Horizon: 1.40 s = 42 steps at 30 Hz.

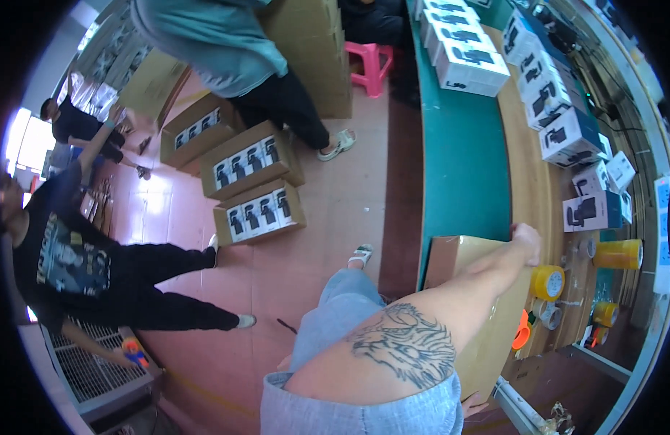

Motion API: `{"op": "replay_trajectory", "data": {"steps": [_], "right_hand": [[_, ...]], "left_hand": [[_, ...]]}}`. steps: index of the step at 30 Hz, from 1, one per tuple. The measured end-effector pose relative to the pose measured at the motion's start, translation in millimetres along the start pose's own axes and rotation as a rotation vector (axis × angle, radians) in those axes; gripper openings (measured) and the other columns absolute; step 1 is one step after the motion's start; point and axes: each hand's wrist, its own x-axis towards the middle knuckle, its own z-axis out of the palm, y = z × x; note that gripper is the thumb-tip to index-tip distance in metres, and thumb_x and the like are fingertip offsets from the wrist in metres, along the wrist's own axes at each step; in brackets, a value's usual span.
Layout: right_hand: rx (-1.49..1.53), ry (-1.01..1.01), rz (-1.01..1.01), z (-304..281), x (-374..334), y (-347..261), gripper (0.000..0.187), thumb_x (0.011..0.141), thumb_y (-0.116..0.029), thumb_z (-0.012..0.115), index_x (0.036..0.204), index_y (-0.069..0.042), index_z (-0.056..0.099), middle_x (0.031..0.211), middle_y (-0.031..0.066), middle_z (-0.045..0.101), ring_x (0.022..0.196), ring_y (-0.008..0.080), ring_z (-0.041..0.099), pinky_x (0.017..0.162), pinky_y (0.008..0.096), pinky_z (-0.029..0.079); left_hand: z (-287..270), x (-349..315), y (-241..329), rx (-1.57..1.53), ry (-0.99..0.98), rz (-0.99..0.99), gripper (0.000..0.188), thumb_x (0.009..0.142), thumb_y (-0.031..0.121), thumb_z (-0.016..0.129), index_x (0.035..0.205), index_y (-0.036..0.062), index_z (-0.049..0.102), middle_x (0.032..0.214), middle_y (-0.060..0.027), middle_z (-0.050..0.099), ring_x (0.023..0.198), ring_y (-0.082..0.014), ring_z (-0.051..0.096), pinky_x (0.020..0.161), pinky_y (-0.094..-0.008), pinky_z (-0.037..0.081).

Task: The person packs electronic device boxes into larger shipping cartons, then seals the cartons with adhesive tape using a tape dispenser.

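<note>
A brown cardboard box (491, 339) lies at the near end of the workbench, partly covered by my tattooed left arm. My left hand (527, 244) is at its far edge, the fingers curled closed over the cardboard. Mostly hidden behind my light blue sleeve, my right hand (475, 406) shows a few stretched fingers beside the box's near end. A raised flap (440, 262) stands on the box's left side. Just right of the box are a roll of yellow tape (547, 282) and an orange tape dispenser (522, 330).
White product boxes (471, 71) line the green-and-wood bench (465, 167). More tape rolls (617, 254) lie at right. Open cartons of packed boxes (256, 214) stand on the floor, near a person in a teal shirt (211, 43). A person in black (81, 268) holds a tape dispenser (135, 353).
</note>
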Motion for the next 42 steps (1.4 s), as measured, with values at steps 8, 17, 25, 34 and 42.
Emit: {"op": "replay_trajectory", "data": {"steps": [8,17,25,34,42], "right_hand": [[0.143,-0.043,0.053,25,-37,-58,0.078,0.094,-0.038,0.059,0.152,-0.009,0.015,0.148,0.0200,0.032,0.123,0.0340,0.047,0.100,0.0457,0.044],[0.162,-0.181,0.042,25,-22,-66,0.079,0.091,-0.043,0.061,0.150,-0.007,0.023,0.144,0.0200,0.037,0.120,0.0322,0.050,0.097,0.0446,0.047],[-0.051,-0.612,-0.039,54,-54,-154,0.077,0.091,-0.045,0.062,0.147,-0.004,0.028,0.142,0.0199,0.040,0.120,0.0308,0.050,0.096,0.0437,0.047],[-0.384,-1.165,-0.033,223,-150,-216,0.077,0.090,-0.048,0.062,0.143,0.000,0.035,0.140,0.0198,0.043,0.119,0.0292,0.051,0.095,0.0427,0.047],[-0.706,-1.464,-0.274,438,-327,-87,0.065,0.089,-0.044,0.067,0.130,0.003,0.050,0.123,0.0099,0.060,0.111,0.0231,0.058,0.096,0.0387,0.046]], "left_hand": [[36,-130,-96,-0.219,0.305,-0.160,0.080,0.088,0.072,0.037,0.107,0.0008,0.069,0.111,-0.0165,0.067,0.107,-0.0314,0.063,0.086,-0.0432,0.049],[99,-191,-175,-0.581,0.418,-0.171,0.080,0.077,0.078,0.050,0.106,0.0074,0.072,0.106,-0.0149,0.069,0.102,-0.0308,0.065,0.088,-0.0410,0.051],[118,-228,-185,-0.847,0.620,-0.155,0.070,0.076,0.066,0.064,0.093,-0.0014,0.072,0.095,-0.0211,0.069,0.093,-0.0341,0.067,0.079,-0.0432,0.054],[364,-438,-319,-1.450,0.941,-0.811,0.057,0.084,0.061,0.058,0.112,0.0122,0.070,0.097,-0.0186,0.070,0.090,-0.0339,0.068,0.080,-0.0433,0.053],[575,-527,-367,-1.737,1.379,-1.441,0.057,0.085,0.050,0.066,0.117,0.0030,0.066,0.098,-0.0167,0.072,0.089,-0.0257,0.070,0.080,-0.0381,0.054]]}}
